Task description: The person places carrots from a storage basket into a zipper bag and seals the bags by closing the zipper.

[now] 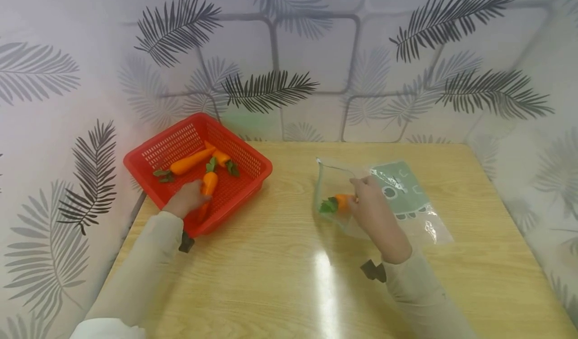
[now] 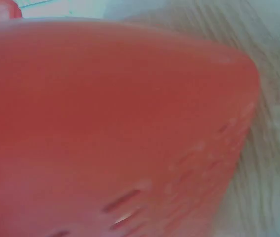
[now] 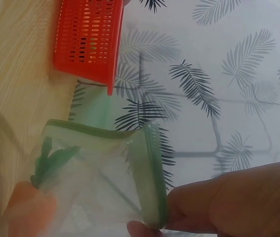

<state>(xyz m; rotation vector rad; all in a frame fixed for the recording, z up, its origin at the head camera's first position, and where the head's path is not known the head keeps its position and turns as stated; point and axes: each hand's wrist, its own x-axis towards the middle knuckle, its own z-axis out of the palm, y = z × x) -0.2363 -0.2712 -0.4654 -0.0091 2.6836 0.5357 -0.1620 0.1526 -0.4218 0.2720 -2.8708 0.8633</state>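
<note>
Inside the red basket [image 1: 244,156], my left hand [image 1: 185,199] grips an orange carrot [image 1: 209,181] with a green leafy top. The left wrist view is filled by the red basket wall [image 2: 105,98], so that hand is hidden there. My right hand [image 1: 372,212] pinches the green-edged mouth of a clear zip bag [image 3: 152,173] between thumb and fingers. A carrot [image 1: 341,201] lies in the bag near its opening, leaves toward the mouth. The bag's printed part [image 1: 402,186] spreads flat to the right of that hand.
Two more carrots, one [image 1: 191,162] toward the left and one [image 1: 221,157] toward the back, lie in the basket. The basket stands at the left of the wooden table [image 1: 271,279], near its back edge. A leaf-patterned covering [image 1: 316,53] rises behind the table.
</note>
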